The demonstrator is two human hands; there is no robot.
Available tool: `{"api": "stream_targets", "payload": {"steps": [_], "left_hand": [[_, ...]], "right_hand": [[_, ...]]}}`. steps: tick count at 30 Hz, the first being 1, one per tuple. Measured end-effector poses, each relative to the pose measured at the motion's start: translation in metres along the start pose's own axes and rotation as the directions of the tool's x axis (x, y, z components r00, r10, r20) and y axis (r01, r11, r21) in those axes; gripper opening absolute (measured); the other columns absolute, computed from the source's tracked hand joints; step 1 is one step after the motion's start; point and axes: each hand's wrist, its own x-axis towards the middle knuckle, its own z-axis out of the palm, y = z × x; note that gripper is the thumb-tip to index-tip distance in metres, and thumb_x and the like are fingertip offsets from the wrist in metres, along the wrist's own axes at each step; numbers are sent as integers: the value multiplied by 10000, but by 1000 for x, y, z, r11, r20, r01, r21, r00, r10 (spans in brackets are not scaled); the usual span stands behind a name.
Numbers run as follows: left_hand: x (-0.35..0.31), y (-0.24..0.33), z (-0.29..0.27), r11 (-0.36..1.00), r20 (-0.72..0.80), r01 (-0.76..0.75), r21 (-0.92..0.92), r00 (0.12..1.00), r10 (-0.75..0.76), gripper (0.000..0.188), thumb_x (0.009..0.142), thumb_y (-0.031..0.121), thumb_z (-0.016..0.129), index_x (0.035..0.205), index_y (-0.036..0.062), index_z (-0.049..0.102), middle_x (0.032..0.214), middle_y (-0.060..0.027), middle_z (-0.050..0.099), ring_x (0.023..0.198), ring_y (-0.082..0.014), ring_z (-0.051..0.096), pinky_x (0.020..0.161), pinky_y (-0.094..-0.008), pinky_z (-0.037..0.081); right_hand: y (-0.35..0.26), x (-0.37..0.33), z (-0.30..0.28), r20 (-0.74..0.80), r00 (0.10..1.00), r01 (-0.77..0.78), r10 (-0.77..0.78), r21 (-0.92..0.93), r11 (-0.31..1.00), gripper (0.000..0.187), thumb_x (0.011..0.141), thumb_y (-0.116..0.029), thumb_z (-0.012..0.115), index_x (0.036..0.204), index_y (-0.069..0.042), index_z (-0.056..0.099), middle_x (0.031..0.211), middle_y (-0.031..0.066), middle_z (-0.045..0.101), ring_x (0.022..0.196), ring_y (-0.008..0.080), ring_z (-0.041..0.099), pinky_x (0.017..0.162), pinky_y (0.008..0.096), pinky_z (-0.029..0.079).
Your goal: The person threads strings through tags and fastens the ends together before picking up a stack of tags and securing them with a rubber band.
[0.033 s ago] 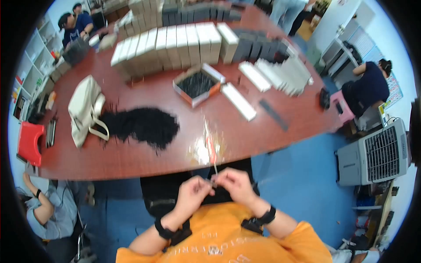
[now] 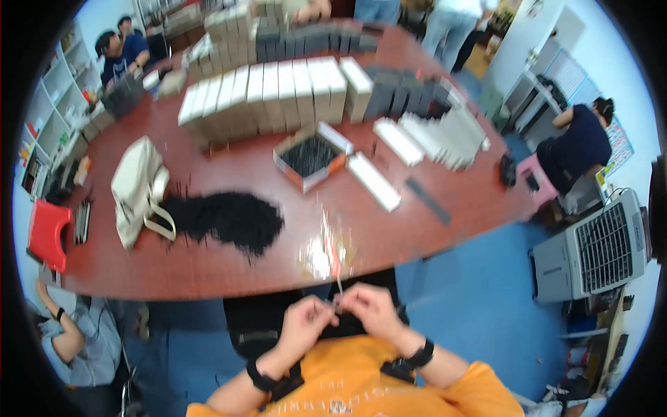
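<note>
Just off the table's near edge, my left hand (image 2: 306, 323) and my right hand (image 2: 372, 311) come together, fingertips almost touching. Both are closed in a pinch around something small, too blurred and covered to name. A thin pale strip (image 2: 340, 283) rises from beside my right fingers toward the table edge. Beyond it, a narrow red-orange piece (image 2: 334, 263) lies amid a shiny glare on the table. Left of that is a heap of thin black pieces (image 2: 240, 219). An open box (image 2: 310, 158) of slim black pieces stands farther back.
On the red-brown table (image 2: 167, 274) rest a cream bag (image 2: 139, 191), rows of white-topped boxes (image 2: 285, 83), dark grey boxes (image 2: 396, 90), a long white box (image 2: 374, 182) and a dark flat strip (image 2: 427, 200). An air cooler (image 2: 590, 247) stands right; other people are around the room.
The whole table scene sits a little lower in the picture, showing more of the people at the far end. My hands keep the same pinch.
</note>
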Motion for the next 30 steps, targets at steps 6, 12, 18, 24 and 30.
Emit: {"api": "stream_targets", "payload": {"steps": [6, 12, 18, 24, 30], "left_hand": [[-9, 8, -1, 1000, 68, 14, -25, 998, -12, 81, 874, 115, 591, 847, 41, 612, 705, -19, 631, 575, -51, 491, 536, -187, 393], [-20, 35, -3, 1000, 144, 2, 9, 990, -3, 71, 850, 82, 598, 838, 22, 635, 717, -17, 644, 603, -52, 529, 558, -185, 414], [-27, 83, -9, 999, 86, -17, 33, 996, 14, 109, 856, 88, 608, 886, 1, 666, 741, -22, 653, 604, -51, 545, 541, -176, 412], [-18, 112, -12, 993, 31, -122, 3, 992, 121, 159, 898, 69, 559, 997, -18, 649, 798, -32, 657, 657, -53, 564, 576, -166, 431], [-1, 146, -7, 975, 34, -199, -96, 979, 203, 157, 926, 43, 494, 927, -13, 641, 823, -40, 645, 674, -56, 560, 598, -178, 452]], "right_hand": [[15, -20, -2, -46, 993, -86, 109, 353, 932, 70, 862, -53, 583, 835, -1, 621, 767, 25, 598, 709, 103, 574, 658, 253, 471], [-48, -31, -3, 182, 976, -218, 120, 800, 559, 52, 901, -90, 510, 891, -46, 537, 867, 57, 553, 825, 156, 536, 778, 282, 418], [-87, -23, -18, 194, 968, -244, 160, 884, 399, 67, 910, -106, 524, 948, -62, 556, 883, 39, 595, 734, 108, 549, 537, 218, 381], [-97, 1, -30, 244, 967, -255, 77, 895, 365, 62, 915, -115, 516, 929, -60, 540, 820, 43, 594, 609, 99, 506, 476, 179, 351], [-143, 22, -23, 129, 992, -102, -13, 840, 533, 95, 918, -115, 514, 979, -51, 551, 814, 39, 600, 545, 82, 509, 441, 171, 364]]}}
